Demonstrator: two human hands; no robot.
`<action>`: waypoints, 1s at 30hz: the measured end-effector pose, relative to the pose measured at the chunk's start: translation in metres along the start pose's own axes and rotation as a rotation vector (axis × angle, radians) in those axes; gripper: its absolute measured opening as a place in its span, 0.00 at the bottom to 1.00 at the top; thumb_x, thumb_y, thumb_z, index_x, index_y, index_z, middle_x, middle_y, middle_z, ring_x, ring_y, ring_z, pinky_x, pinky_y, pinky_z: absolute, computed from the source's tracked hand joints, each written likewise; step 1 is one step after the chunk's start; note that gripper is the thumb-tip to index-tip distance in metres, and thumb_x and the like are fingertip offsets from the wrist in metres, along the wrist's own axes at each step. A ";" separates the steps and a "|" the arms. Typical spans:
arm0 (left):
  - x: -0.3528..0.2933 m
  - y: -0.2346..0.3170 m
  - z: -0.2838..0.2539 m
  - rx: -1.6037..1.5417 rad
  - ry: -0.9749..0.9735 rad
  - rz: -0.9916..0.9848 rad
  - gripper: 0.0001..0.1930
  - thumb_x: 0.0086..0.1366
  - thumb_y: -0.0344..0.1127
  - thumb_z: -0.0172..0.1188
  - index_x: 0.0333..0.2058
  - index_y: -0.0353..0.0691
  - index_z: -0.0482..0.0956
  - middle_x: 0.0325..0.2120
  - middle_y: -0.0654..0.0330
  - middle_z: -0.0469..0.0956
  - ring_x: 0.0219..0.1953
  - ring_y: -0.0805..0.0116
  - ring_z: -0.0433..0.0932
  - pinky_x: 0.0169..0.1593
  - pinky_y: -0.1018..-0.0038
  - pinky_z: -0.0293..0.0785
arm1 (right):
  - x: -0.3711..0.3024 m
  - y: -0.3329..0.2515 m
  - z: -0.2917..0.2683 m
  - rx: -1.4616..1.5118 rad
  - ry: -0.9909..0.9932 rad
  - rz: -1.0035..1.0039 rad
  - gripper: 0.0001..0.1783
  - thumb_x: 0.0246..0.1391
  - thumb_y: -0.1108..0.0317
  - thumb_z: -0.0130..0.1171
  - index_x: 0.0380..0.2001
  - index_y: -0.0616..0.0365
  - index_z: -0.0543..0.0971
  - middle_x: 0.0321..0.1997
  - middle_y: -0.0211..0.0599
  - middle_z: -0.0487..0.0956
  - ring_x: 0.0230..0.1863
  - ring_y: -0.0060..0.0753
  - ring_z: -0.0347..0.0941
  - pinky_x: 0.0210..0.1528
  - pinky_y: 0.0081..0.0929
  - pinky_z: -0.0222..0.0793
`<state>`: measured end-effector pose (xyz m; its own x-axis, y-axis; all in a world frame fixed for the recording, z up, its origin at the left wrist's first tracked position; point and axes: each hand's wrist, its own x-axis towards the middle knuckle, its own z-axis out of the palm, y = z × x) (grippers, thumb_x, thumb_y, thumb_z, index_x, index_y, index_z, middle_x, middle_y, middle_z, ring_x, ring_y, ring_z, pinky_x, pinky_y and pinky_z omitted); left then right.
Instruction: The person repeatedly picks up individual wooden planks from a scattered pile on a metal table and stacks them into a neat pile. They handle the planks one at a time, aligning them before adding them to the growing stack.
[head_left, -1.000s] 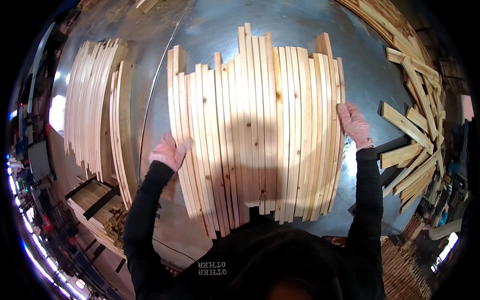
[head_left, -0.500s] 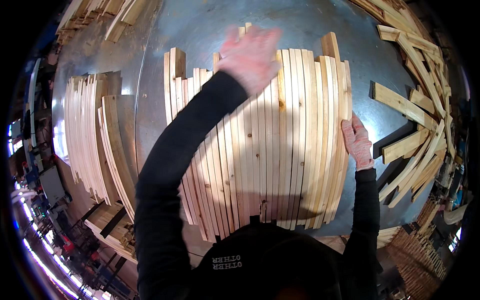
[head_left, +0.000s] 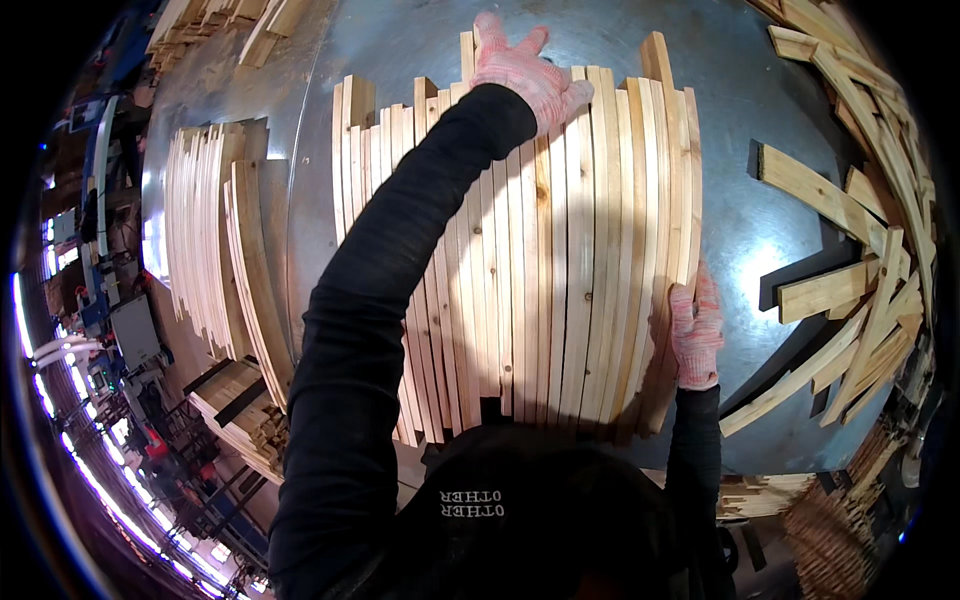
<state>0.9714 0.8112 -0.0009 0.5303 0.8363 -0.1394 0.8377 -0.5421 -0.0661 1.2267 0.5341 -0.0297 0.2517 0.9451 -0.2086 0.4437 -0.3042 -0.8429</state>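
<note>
A wide row of pale wooden strips (head_left: 560, 270) lies side by side in front of me, their far ends uneven. My left hand (head_left: 525, 72), in a pinkish-white knit glove, spreads its fingers over the far ends near the middle. One finger lies by a longer strip (head_left: 467, 58) that sticks out past its neighbours, and the thumb rests at the strip ends. Gloved the same way, my right hand (head_left: 697, 335) lies along the row's right side with its fingers stretched out, touching the outermost strip. Its inner side is partly hidden by shadow.
The strips lie on a grey metal table (head_left: 740, 110). A smaller strip stack (head_left: 195, 220) and a curved board (head_left: 258, 270) lie to the left. Loose boards (head_left: 820, 195) are heaped along the right, and more strips (head_left: 205, 22) sit at the far left.
My left hand has moved right and farther out along the strip ends, its fingers now spread. The right hand has slid nearer to me along the row's side.
</note>
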 end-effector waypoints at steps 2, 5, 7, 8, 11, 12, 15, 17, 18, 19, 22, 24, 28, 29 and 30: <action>-0.006 0.019 -0.032 0.065 -0.125 -0.077 0.27 0.72 0.55 0.33 0.51 0.53 0.80 0.59 0.59 0.73 0.69 0.64 0.58 0.63 0.40 0.34 | 0.001 0.003 -0.002 -0.050 0.014 -0.032 0.33 0.59 0.56 0.57 0.62 0.64 0.68 0.55 0.52 0.72 0.54 0.48 0.71 0.58 0.39 0.66; -0.020 0.046 -0.070 0.089 -0.111 -0.190 0.30 0.68 0.61 0.40 0.53 0.47 0.78 0.56 0.54 0.75 0.69 0.62 0.57 0.64 0.40 0.37 | -0.002 -0.005 -0.009 -0.313 0.114 -0.173 0.34 0.59 0.57 0.58 0.63 0.65 0.65 0.60 0.54 0.70 0.58 0.52 0.69 0.61 0.42 0.64; -0.031 0.054 -0.060 0.076 0.188 -0.301 0.35 0.65 0.64 0.40 0.59 0.44 0.73 0.57 0.54 0.74 0.69 0.57 0.57 0.65 0.37 0.38 | -0.008 -0.037 -0.008 -0.566 0.246 -0.294 0.34 0.60 0.59 0.56 0.65 0.65 0.63 0.64 0.54 0.67 0.63 0.52 0.65 0.64 0.42 0.62; -0.030 0.056 -0.052 -0.054 0.482 -0.317 0.28 0.54 0.59 0.63 0.42 0.40 0.80 0.43 0.55 0.80 0.61 0.59 0.68 0.63 0.50 0.53 | -0.020 -0.043 -0.006 -0.443 0.176 -0.382 0.41 0.56 0.58 0.62 0.67 0.64 0.59 0.69 0.54 0.62 0.68 0.54 0.59 0.68 0.43 0.56; -0.039 0.060 -0.088 -0.841 0.453 -0.338 0.23 0.55 0.49 0.61 0.45 0.39 0.76 0.45 0.50 0.79 0.52 0.52 0.76 0.55 0.54 0.69 | -0.064 -0.083 0.031 0.184 -0.345 -0.377 0.57 0.48 0.56 0.71 0.71 0.65 0.46 0.72 0.53 0.57 0.73 0.53 0.52 0.70 0.46 0.53; -0.046 0.055 -0.111 -0.955 0.542 -0.285 0.19 0.53 0.44 0.64 0.39 0.39 0.75 0.41 0.50 0.79 0.44 0.52 0.80 0.50 0.59 0.74 | -0.091 -0.108 0.047 0.085 -0.269 -0.346 0.56 0.48 0.61 0.70 0.72 0.62 0.45 0.71 0.55 0.58 0.72 0.52 0.52 0.70 0.45 0.53; -0.080 0.035 -0.173 -0.721 0.725 -0.033 0.30 0.53 0.46 0.65 0.54 0.44 0.72 0.56 0.50 0.70 0.57 0.49 0.69 0.58 0.53 0.64 | -0.086 -0.121 0.063 0.110 -0.237 -0.367 0.52 0.47 0.70 0.64 0.71 0.55 0.46 0.61 0.57 0.69 0.51 0.51 0.77 0.47 0.40 0.77; -0.124 0.031 -0.220 -0.155 0.713 0.202 0.30 0.55 0.47 0.62 0.56 0.44 0.70 0.57 0.49 0.69 0.59 0.48 0.66 0.60 0.49 0.60 | -0.086 -0.181 0.032 0.109 -0.469 -0.055 0.49 0.48 0.75 0.61 0.71 0.50 0.49 0.50 0.46 0.77 0.44 0.38 0.80 0.41 0.34 0.78; -0.178 0.032 -0.249 0.200 0.598 0.266 0.27 0.56 0.47 0.60 0.53 0.43 0.70 0.52 0.49 0.70 0.56 0.48 0.67 0.57 0.50 0.62 | -0.095 -0.209 0.021 0.089 -0.620 -0.044 0.47 0.47 0.74 0.62 0.69 0.51 0.54 0.51 0.45 0.78 0.46 0.38 0.79 0.45 0.33 0.77; -0.195 0.037 -0.249 0.215 0.321 0.324 0.23 0.56 0.45 0.60 0.48 0.42 0.71 0.45 0.51 0.72 0.48 0.50 0.71 0.51 0.53 0.67 | -0.086 -0.228 0.015 0.010 -0.639 -0.060 0.44 0.46 0.72 0.64 0.68 0.52 0.58 0.52 0.44 0.78 0.49 0.38 0.78 0.48 0.33 0.75; -0.264 0.024 -0.249 0.214 -0.257 0.254 0.16 0.56 0.45 0.59 0.37 0.40 0.72 0.32 0.54 0.77 0.35 0.54 0.80 0.38 0.59 0.78 | -0.069 -0.259 0.016 -0.286 -0.709 -0.513 0.42 0.44 0.67 0.69 0.64 0.54 0.65 0.57 0.43 0.76 0.58 0.39 0.73 0.58 0.33 0.71; -0.307 -0.005 -0.231 0.072 -0.225 0.046 0.20 0.58 0.52 0.60 0.37 0.40 0.73 0.34 0.54 0.77 0.36 0.53 0.81 0.37 0.58 0.79 | -0.050 -0.268 0.014 -0.222 -0.553 -0.939 0.42 0.47 0.66 0.70 0.65 0.57 0.65 0.64 0.46 0.70 0.68 0.41 0.62 0.66 0.34 0.63; -0.427 -0.066 -0.143 -0.093 -0.146 -0.594 0.30 0.57 0.62 0.60 0.36 0.35 0.77 0.53 0.49 0.70 0.57 0.49 0.69 0.57 0.56 0.68 | -0.012 -0.234 -0.021 -0.158 0.061 -0.651 0.32 0.61 0.71 0.57 0.66 0.64 0.61 0.67 0.49 0.65 0.68 0.41 0.60 0.69 0.34 0.54; -0.447 -0.083 -0.109 0.043 -0.015 -0.612 0.30 0.56 0.61 0.60 0.38 0.32 0.79 0.60 0.47 0.65 0.65 0.46 0.61 0.64 0.56 0.61 | 0.002 -0.198 -0.026 -0.067 0.074 -0.613 0.31 0.63 0.70 0.55 0.67 0.65 0.60 0.68 0.52 0.63 0.69 0.43 0.58 0.70 0.34 0.53; -0.451 -0.101 -0.088 -0.154 -0.173 -0.791 0.32 0.57 0.59 0.60 0.44 0.31 0.79 0.67 0.47 0.54 0.71 0.42 0.43 0.70 0.52 0.44 | 0.016 -0.162 -0.031 0.025 0.092 -0.578 0.31 0.64 0.70 0.53 0.67 0.66 0.58 0.69 0.55 0.61 0.71 0.45 0.56 0.70 0.35 0.51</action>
<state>0.6589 0.4962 0.1556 -0.2413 0.9351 -0.2595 0.9704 0.2298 -0.0741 1.1858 0.5948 0.1189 0.0491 0.9423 0.3312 0.5110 0.2612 -0.8189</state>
